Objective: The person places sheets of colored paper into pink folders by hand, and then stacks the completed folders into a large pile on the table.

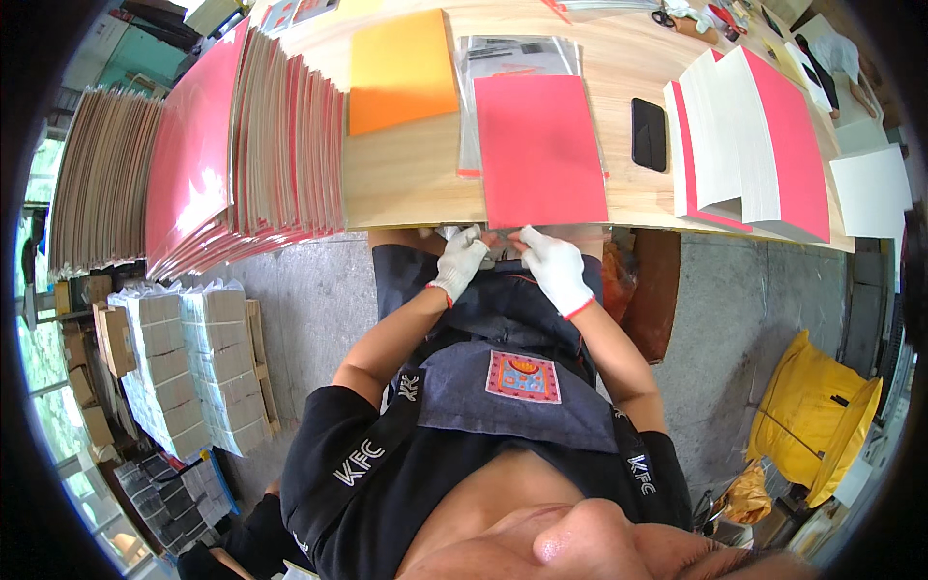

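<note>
Both my hands wear white knit gloves with red cuffs and bare fingertips. They meet at the table's near edge, just below a red-covered sheet or booklet (541, 150). My left hand (462, 261) is closed, its fingertips pinched together. Close beside it, my right hand (556, 269) is closed as well, fingertips by the red cover's near edge. Between and beside them shows what looks like a clear plastic sleeve, mostly hidden by the gloves. Under the red cover lies a pile of clear plastic sleeves (467, 126) with red strips.
Tall stacks of sleeved red booklets (290, 145) fill the table's left. An orange-yellow sheet (401, 72) lies behind. To the right are a black phone (649, 134) and thick red-covered blocks (788, 145). Scissors (663, 18) lie far back. Bundled paper stacks (193, 358) stand on the floor at left.
</note>
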`<state>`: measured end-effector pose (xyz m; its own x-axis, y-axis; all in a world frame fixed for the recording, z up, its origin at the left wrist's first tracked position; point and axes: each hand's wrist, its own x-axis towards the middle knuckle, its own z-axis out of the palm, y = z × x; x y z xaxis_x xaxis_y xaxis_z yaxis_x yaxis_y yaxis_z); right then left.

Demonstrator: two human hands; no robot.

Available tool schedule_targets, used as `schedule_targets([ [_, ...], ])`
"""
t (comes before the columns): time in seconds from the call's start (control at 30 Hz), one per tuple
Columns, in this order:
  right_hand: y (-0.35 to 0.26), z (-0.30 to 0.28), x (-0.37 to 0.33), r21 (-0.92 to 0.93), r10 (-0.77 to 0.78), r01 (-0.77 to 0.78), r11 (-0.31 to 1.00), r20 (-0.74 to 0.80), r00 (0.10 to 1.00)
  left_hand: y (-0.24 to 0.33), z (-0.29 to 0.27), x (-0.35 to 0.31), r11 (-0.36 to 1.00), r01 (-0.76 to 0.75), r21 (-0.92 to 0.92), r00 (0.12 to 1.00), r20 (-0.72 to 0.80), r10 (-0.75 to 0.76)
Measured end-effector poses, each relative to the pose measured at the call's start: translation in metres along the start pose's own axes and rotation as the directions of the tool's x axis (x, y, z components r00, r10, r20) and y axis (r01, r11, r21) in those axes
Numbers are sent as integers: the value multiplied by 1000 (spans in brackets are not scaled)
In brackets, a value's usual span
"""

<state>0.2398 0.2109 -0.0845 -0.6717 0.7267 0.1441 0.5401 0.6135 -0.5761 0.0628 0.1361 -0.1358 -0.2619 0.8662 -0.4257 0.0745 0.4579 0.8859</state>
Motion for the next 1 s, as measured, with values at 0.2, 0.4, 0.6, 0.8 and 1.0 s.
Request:
schedule_targets([
  [0.2,-3,36,21,-193,-154,163,968,61,986,-15,-10,4,927,166,-337,983,127,-129],
  [0.4,7,9,15,204,-152,124,971,127,980,-24,-10,12,836,283,-470,959,138,-247],
  [0.6,199,-66,-122,986,707,-162,-28,134,695,-36,-28,-3,990,35,-139,997,76,-25],
  [0.8,209,-44,-195,-511,738,-565,647,236,632,-13,-36,-2,283,-679,677,532,188,826],
  [1.0,79,-64,-44,-314,-102,64,947,-108,989,-2,-32,12,212,-745,633,477,283,832],
])
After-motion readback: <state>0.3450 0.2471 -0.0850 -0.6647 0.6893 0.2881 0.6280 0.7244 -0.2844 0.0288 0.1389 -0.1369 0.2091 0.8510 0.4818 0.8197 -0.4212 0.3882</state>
